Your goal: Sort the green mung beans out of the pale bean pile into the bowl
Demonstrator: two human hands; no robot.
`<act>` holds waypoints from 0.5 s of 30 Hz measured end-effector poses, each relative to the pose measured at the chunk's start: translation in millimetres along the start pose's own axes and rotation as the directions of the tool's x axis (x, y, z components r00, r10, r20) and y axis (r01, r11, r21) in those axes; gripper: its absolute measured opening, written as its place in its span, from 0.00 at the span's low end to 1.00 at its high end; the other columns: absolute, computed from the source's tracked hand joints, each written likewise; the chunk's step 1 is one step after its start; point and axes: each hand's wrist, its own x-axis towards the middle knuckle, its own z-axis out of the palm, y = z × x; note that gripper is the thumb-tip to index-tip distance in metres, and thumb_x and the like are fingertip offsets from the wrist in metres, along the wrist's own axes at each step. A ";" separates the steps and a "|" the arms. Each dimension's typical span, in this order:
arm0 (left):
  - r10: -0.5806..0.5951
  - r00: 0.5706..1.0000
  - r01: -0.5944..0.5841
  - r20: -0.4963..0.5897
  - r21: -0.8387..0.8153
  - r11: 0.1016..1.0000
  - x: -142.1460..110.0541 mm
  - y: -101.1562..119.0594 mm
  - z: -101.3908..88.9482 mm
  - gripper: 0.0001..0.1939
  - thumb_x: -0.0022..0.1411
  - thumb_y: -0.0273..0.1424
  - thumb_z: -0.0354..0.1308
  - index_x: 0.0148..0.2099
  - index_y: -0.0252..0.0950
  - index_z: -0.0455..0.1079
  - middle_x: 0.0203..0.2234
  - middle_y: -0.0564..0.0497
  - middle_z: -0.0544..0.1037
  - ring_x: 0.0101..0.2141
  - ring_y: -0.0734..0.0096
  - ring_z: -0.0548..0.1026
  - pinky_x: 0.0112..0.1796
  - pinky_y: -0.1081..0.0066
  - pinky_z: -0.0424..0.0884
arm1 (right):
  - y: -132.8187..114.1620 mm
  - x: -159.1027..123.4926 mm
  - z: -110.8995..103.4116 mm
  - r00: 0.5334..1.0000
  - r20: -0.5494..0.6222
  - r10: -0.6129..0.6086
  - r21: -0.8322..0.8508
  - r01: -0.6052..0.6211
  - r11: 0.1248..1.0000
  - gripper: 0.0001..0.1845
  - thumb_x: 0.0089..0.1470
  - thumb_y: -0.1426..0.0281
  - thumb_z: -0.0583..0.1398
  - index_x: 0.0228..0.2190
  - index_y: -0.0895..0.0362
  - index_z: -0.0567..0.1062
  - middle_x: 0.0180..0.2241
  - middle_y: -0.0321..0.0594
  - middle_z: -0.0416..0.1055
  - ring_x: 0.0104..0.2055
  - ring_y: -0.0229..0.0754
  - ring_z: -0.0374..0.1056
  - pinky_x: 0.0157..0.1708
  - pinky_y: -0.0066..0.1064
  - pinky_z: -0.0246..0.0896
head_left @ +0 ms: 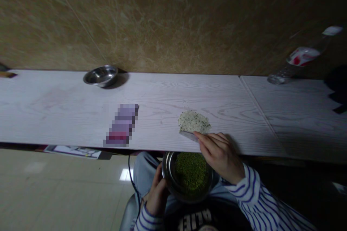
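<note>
Indoor room, everyday or household in feel; whether home, office or eating place, cannot tell. Brown marble-patterned wall (173,21) fills top of frame, thin diagonal seam at upper left. Long, narrow, whitish wood-grain tabletop (159,94) runs along it across middle. Glossy beige tiled floor (67,191) at lower left, bright light patch reflected. Grey rounded seat edge (129,213) at bottom, left of centre. Ordinary household goods: shallow round stainless-steel bowl (100,76) left of centre, clear plastic bottle with white cap and red-and-white label (302,56) at upper right.
</note>
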 end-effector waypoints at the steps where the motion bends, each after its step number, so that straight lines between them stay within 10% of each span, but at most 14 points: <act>1: -0.004 1.000 0.004 0.001 0.003 1.000 0.3 0.0 0.0 0.29 0.43 0.28 0.70 0.51 0.39 0.76 0.42 0.45 0.85 0.50 0.48 0.78 0.47 0.60 0.74 | 2.2 0.5 0.1 1.000 -0.003 0.000 -0.004 0.000 1.000 0.17 0.64 0.80 0.56 0.51 0.59 0.76 0.34 0.40 0.82 0.33 0.41 0.74 0.35 0.36 0.60; 15: -0.006 0.999 0.007 0.041 -0.019 1.000 3.8 -7.3 2.2 0.31 0.44 0.29 0.71 0.54 0.38 0.75 0.42 0.45 0.85 0.47 0.48 0.80 0.48 0.55 0.75 | 24.7 6.3 1.2 1.000 0.001 -0.008 -0.017 0.008 1.000 0.20 0.65 0.79 0.55 0.55 0.56 0.74 0.35 0.39 0.82 0.36 0.42 0.75 0.37 0.35 0.60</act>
